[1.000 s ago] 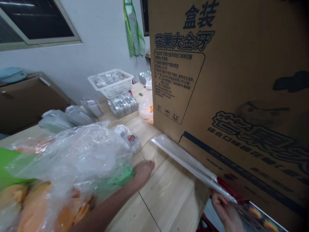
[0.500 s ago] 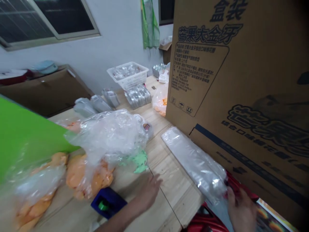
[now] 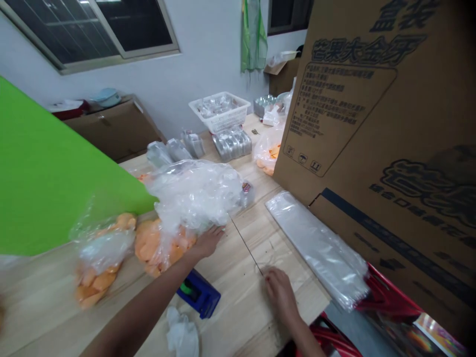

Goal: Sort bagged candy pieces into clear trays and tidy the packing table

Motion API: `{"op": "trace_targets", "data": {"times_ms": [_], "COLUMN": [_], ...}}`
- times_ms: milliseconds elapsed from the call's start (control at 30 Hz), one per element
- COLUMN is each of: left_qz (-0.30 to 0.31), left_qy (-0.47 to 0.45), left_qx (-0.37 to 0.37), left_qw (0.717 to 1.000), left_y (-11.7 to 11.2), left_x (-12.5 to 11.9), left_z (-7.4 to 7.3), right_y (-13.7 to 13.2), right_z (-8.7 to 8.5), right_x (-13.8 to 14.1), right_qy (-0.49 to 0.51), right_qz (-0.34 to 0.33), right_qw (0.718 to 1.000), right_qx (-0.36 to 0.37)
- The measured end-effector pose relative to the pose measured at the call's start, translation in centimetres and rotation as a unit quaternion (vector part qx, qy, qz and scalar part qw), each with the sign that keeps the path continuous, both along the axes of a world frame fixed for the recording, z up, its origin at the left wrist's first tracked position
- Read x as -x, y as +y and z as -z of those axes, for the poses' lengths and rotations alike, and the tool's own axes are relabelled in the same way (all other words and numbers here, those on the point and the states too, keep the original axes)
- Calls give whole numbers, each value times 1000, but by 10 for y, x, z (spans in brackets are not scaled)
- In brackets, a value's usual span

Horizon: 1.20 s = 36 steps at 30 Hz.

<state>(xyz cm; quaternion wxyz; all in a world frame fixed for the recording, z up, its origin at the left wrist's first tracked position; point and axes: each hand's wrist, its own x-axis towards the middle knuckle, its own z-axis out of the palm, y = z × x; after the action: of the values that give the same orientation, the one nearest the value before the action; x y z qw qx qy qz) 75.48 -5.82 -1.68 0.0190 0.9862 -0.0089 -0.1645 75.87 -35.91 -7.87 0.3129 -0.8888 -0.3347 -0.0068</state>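
My left hand (image 3: 208,243) lies at the near edge of a crumpled clear plastic bag (image 3: 201,191), its fingers stretched out and touching or just beside it. My right hand (image 3: 280,292) rests on the wooden table (image 3: 238,297) by the seam, fingers curled down; whatever is under them is hidden. Beneath my left forearm sits a blue tape dispenser (image 3: 206,292) with a green part inside. Clear bags of orange rounded pieces (image 3: 148,245) stand to the left, with another such orange-filled bag (image 3: 92,282) farther left. A whitish crumpled wad (image 3: 182,332) lies near the front.
A stack of flat clear bags (image 3: 316,243) lies along the right table edge, beside a tall cardboard box (image 3: 345,124). Red stools (image 3: 390,287) are below. Farther back are clear plastic containers (image 3: 232,144) and a white basket (image 3: 221,119). A green panel (image 3: 67,173) slants at left.
My left hand has moved forward to the plastic bag, and the green pieces there no longer show. My right hand has left the flat bags' near end and come onto the table.
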Motion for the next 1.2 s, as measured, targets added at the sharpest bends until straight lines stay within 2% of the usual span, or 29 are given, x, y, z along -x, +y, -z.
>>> {"op": "trace_targets", "data": {"times_ms": [100, 167, 233, 300, 367, 400, 433, 467, 500, 533, 567, 600, 633, 667, 700, 733, 767, 800, 867, 900, 933, 967, 1000, 1033, 1067, 1100, 1167, 1200], "left_qz": [-38, -77, -112, -149, -202, -240, -294, -361, -431, -492, -535, -553, -554, -546, -532, -512, -483, -447, -379, -356, -344, -348, -363, -391, -432, -477, -551, -575], "left_qy": [3, -49, -116, -148, -157, -163, -167, -170, -162, -133, -95, -53, -26, -34, -67, -129, -197, -251, -299, -297, -289, -286, -289, -297, -306, -316, -319, -315], "left_qx": [42, 100, 155, 189, 220, 249, 298, 366, 452, 542, 622, 685, 721, 740, 743, 720, 679, 628, 539, 509, 490, 472, 444, 416, 393, 377, 351, 342], "left_qw": [998, 991, 975, 959, 941, 924, 893, 841, 764, 668, 564, 471, 415, 391, 401, 449, 516, 585, 691, 725, 747, 758, 766, 765, 752, 729, 687, 674], "left_y": [-9, -17, -18, -13, -10, -12, -17, -26, -37, -49, -63, -75, -86, -96, -103, -108, -113, -116, -119, -118, -114, -107, -98, -87, -75, -64, -45, -40], "left_x": [11, 26, 51, 83, 115, 128, 138, 144, 145, 142, 135, 125, 114, 104, 94, 87, 83, 82, 89, 97, 108, 121, 137, 154, 172, 190, 222, 235], "left_z": [-5, -15, -29, -45, -60, -65, -69, -73, -76, -79, -83, -90, -98, -107, -117, -127, -135, -139, -137, -130, -121, -110, -98, -86, -75, -66, -50, -44], "right_y": [-1, 10, 24, 35, 42, 44, 48, 53, 61, 71, 82, 93, 104, 114, 122, 127, 131, 132, 129, 126, 122, 118, 114, 110, 108, 107, 113, 119], "right_z": [11, 20, 25, 19, 1, -12, -28, -44, -61, -76, -88, -98, -105, -110, -114, -118, -123, -131, -149, -157, -162, -162, -156, -144, -128, -109, -70, -55], "right_x": [-27, -33, -21, 1, 19, 24, 27, 29, 32, 36, 42, 49, 56, 62, 65, 65, 62, 56, 41, 34, 30, 28, 31, 38, 48, 61, 90, 103], "right_qy": [-9, -17, -12, 4, 39, 74, 121, 170, 208, 229, 232, 224, 217, 224, 256, 313, 382, 454, 568, 581, 558, 513, 455, 388, 333, 296, 235, 206], "right_qz": [79, 100, 19, -95, -145, -130, -91, -42, 2, 20, 8, -32, -82, -103, -91, -53, -11, 16, 8, -5, -3, 7, 17, 20, 5, -21, -70, -75], "right_qw": [996, 995, 1000, 995, 989, 988, 987, 982, 973, 964, 959, 957, 954, 950, 945, 931, 904, 863, 761, 727, 721, 746, 795, 853, 906, 939, 968, 976], "right_qx": [-27, -16, 8, 18, -5, -23, -45, -71, -102, -133, -160, -182, -191, -190, -184, -182, -193, -220, -312, -367, -411, -424, -401, -349, -261, -175, -54, -16]}}
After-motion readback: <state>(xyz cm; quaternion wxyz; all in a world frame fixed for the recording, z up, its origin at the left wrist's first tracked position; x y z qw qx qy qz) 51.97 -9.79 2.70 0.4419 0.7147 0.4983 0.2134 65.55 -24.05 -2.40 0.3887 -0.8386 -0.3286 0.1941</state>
